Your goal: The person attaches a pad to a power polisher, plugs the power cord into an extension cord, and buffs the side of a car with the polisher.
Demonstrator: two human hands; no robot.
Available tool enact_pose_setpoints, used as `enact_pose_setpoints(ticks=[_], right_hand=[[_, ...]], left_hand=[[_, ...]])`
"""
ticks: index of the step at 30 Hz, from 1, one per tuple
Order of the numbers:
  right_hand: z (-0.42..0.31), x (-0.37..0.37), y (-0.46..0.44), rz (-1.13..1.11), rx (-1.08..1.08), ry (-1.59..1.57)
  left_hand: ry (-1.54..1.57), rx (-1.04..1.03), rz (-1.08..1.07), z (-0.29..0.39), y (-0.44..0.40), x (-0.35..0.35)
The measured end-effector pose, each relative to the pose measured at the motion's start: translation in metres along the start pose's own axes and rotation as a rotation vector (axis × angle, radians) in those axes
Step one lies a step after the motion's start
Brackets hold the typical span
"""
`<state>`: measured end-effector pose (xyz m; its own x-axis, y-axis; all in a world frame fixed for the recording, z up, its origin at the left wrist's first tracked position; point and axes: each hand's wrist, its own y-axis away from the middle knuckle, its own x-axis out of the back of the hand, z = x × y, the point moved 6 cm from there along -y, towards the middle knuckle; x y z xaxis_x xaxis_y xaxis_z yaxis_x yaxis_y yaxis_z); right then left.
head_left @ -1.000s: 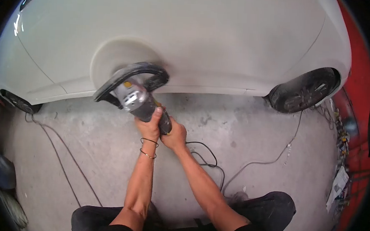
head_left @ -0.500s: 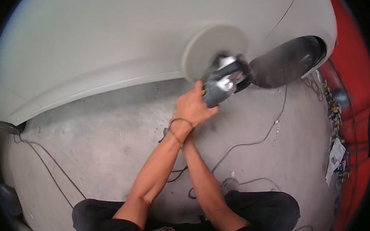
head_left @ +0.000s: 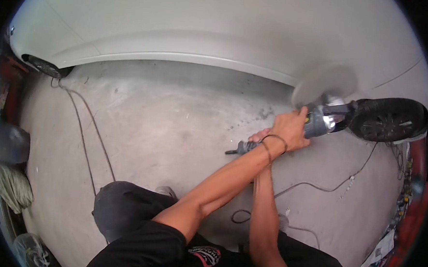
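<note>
A power polisher (head_left: 316, 126) is tilted against the lower side of a pale car body (head_left: 205, 31), beside the wheel at the right. Its round pale pad (head_left: 325, 85) looks blurred and lies on the panel. Around the grey front part of the tool, just behind its shiny metal head, my left hand (head_left: 290, 129) is closed. My right hand (head_left: 259, 135) grips the rear of the body, partly hidden under my left wrist. The tool's back end (head_left: 231, 152) sticks out to the left of it.
Cables (head_left: 313, 187) run over the concrete floor (head_left: 151, 125) on both sides. The car's wheels (head_left: 389, 121) are at right and far left. Small items and a paper sheet (head_left: 384, 246) line the right edge. A rounded dark object (head_left: 8, 142) and crumpled cloth (head_left: 12, 188) are at left.
Both hands and the polisher have moved right along the car's lower side, to beside the wheel. My left forearm now crosses over my right wrist. The view has shifted too.
</note>
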<state>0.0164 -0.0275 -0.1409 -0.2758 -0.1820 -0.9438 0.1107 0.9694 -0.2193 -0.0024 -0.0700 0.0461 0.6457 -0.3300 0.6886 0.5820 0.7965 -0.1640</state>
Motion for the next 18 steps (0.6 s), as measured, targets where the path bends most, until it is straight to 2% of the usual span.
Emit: enact_pose_setpoints(ticks=[2,4,5,7,8,9,11,13,15,16,18], right_hand=[[0.044,0.009,0.029,-0.011,-0.044,0.01],[0.083,0.07,0.07,0.756,0.138,0.101],[0.09,0.051,0.068,0.757,0.132,0.097],[0.087,-0.032,0.048,0.443,0.012,1.29],[0.102,-0.037,0.036,0.419,-0.052,1.187],[0.11,-0.054,0.024,0.324,0.05,1.405],[0.122,-0.093,-0.006,0.315,0.078,1.499],[0.123,-0.142,-0.042,0.257,0.007,1.843],[0.124,-0.172,-0.074,0.136,-0.099,2.142],[0.121,-0.184,-0.087,0.136,-0.089,2.146],[0.118,-0.205,-0.105,-0.024,-0.117,2.324]], left_hand=[[0.021,0.081,0.014,-0.03,0.029,0.018],[0.116,0.209,0.098,-0.065,0.058,0.042],[0.111,0.215,0.099,-0.082,0.072,0.05],[0.341,0.155,0.378,-0.113,0.102,0.088],[0.418,0.166,0.449,-0.127,0.113,0.107],[0.498,0.175,0.516,-0.14,0.122,0.126],[0.522,0.224,0.712,-0.177,0.141,0.151],[0.929,0.25,0.649,-0.227,0.138,0.166],[1.249,0.197,0.841,-0.229,0.129,0.192],[1.253,0.188,0.839,-0.234,0.122,0.198],[1.627,0.172,0.91,-0.244,0.109,0.195]])
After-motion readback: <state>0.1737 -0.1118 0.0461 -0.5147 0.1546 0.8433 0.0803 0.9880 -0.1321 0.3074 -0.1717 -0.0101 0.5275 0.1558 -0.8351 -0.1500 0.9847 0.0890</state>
